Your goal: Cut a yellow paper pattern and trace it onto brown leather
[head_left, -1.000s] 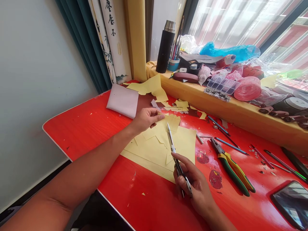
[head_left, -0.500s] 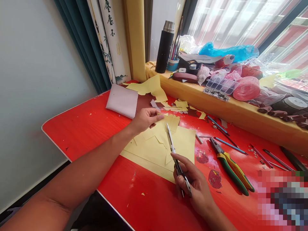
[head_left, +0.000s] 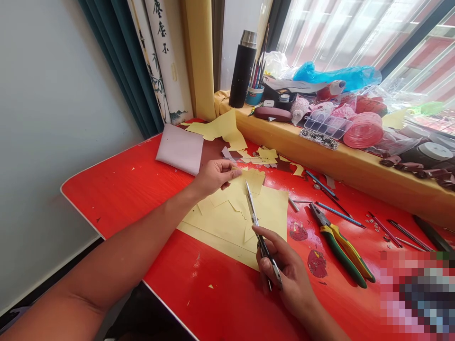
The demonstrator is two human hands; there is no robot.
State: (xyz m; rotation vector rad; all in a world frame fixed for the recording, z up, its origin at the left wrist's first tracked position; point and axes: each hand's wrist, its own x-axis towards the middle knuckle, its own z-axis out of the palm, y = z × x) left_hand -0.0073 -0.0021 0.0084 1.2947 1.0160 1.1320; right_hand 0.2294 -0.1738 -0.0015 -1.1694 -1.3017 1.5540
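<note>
Working at a red counter point(head_left: 99, 199) that fills the lower frame, littered with paper scraps. Window point(head_left: 337, 33) at upper right, teal curtain point(head_left: 128, 61) and hanging calligraphy scrolls point(head_left: 161, 52) at upper left. Window sill point(head_left: 373, 175) runs along the counter's far edge, draped in yellow cloth and crowded: black thermos point(head_left: 242, 71), cup of brushes point(head_left: 255, 94), blue plastic bag point(head_left: 336, 76), compartment box point(head_left: 327, 124), pink ribbon roll point(head_left: 358, 130). Lower right corner is pixelated, nothing readable there.

Large yellow paper point(head_left: 231, 220) lies flat mid-frame on the counter, its top edge cut jagged, with more yellow offcuts point(head_left: 216, 127) toward the top. Pale pink sheet point(head_left: 179, 149) sits upper left of it. Left grip point(head_left: 216, 176) is at the paper's upper edge, fingers and thumb close together; cannot tell if it is pinching anything. Right grip point(head_left: 284, 270) is closed around the scissors point(head_left: 259, 232), just below centre, the blades together and pointing up, their tips over the paper, not cutting. Green-and-yellow pliers point(head_left: 341, 253) lie to the right of the right grip, well clear of it. Blue-shafted tool point(head_left: 339, 214) lies just above the pliers.
</note>
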